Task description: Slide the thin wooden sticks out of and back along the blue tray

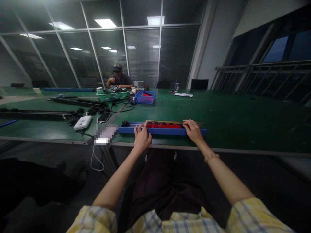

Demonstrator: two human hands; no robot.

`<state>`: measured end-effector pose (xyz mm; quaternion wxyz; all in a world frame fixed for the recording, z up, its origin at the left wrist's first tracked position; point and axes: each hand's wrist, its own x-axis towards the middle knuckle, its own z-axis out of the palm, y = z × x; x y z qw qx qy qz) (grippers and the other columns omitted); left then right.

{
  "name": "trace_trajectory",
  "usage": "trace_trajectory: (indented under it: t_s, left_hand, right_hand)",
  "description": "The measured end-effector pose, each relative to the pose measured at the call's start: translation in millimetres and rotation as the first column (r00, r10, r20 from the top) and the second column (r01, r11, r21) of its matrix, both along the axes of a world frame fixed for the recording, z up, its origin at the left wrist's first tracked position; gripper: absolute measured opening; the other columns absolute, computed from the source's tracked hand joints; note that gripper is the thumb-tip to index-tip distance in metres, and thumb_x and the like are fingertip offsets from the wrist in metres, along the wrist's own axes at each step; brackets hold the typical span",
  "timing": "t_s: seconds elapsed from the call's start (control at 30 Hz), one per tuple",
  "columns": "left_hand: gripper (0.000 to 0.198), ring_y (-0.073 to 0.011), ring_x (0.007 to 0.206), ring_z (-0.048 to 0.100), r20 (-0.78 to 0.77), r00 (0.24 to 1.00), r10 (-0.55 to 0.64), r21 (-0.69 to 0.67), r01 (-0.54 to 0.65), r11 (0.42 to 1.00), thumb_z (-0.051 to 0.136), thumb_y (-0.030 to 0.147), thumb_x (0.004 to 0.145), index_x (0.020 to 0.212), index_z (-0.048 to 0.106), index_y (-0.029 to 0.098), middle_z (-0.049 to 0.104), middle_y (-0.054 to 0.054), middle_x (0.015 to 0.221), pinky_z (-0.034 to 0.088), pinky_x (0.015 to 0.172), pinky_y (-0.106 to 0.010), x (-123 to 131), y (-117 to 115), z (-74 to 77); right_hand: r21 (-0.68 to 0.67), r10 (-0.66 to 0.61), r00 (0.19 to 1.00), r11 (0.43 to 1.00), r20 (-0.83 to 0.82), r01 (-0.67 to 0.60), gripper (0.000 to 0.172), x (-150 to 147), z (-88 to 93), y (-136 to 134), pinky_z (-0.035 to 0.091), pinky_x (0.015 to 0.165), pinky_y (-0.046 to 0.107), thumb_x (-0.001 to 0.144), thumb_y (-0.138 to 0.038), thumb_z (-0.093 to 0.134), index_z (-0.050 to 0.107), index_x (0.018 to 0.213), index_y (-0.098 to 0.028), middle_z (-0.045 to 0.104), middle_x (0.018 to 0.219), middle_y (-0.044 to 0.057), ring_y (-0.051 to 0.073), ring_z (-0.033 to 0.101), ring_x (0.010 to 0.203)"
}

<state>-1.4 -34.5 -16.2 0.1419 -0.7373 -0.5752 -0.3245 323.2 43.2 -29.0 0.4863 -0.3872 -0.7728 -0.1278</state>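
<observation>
A long blue channel-shaped rail (167, 130) lies lengthwise in front of me near the table's edge. Several red blocks (163, 125) sit in a row inside it, and a dark knob-like part (124, 123) is at its left end. Thin yellowish rods (198, 123) run along its far side. My left hand (143, 137) grips the rail left of the red blocks, fingers bent over it. At the right of the row, my right hand (193, 130) has its fingers curled together over the rail; what lies between the fingertips is hidden.
Left of the rail are a blurred-out flat item, a phone (104, 117) and a white power bank (83, 123). Long black rails (36, 114) lie farther left. A green basket (113, 95) and a blue basket (145, 97) stand ahead; a person (121, 80) sits across the table.
</observation>
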Motion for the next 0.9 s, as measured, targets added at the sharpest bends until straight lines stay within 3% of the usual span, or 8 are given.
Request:
trace_trajectory:
  t_s: [0.4, 0.8, 0.9]
  left_hand:
    - [0.07, -0.0312, 0.132, 0.042, -0.003, 1.0, -0.007, -0.001, 0.007, 1.0, 0.046, 0.024, 0.091, 0.157, 0.024, 0.012, 0.05, -0.012, 0.149, 0.017, 0.12, -0.054, -0.1, -0.4, 0.1]
    - [0.077, -0.0309, 0.132, 0.043, 0.01, 1.0, -0.003, 0.022, 0.003, 1.0, 0.047, 0.024, 0.089, 0.159, 0.015, 0.012, 0.046, -0.013, 0.153, 0.019, 0.12, -0.054, 0.2, 0.1, -1.4]
    - [0.08, -0.0304, 0.134, 0.041, 0.018, 1.0, 0.007, 0.035, -0.007, 0.999, 0.049, 0.023, 0.087, 0.158, 0.014, 0.011, 0.039, -0.014, 0.157, 0.02, 0.12, -0.052, 0.6, -0.3, -0.9]
  right_hand:
    - [-0.008, 0.002, 1.0, 1.0, 0.013, -0.002, 0.018, -0.5, 2.0, -1.5, 0.049, 0.098, 0.048, 0.098, -0.03, 0.047, 0.063, 0.094, -0.024, 0.071, 0.105, 0.009, 0.026, 0.064, 0.103]
    - [0.047, -0.035, 0.998, 0.998, 0.05, 0.033, 0.02, -3.6, 3.2, -1.9, 0.044, 0.108, 0.052, 0.099, -0.03, 0.044, 0.064, 0.101, -0.026, 0.073, 0.102, 0.007, 0.025, 0.065, 0.097]
    - [0.043, -0.031, 0.998, 0.999, 0.062, 0.028, 0.021, -4.0, 3.9, -2.1, 0.044, 0.107, 0.051, 0.1, -0.031, 0.044, 0.064, 0.101, -0.026, 0.073, 0.101, 0.007, 0.024, 0.065, 0.096]
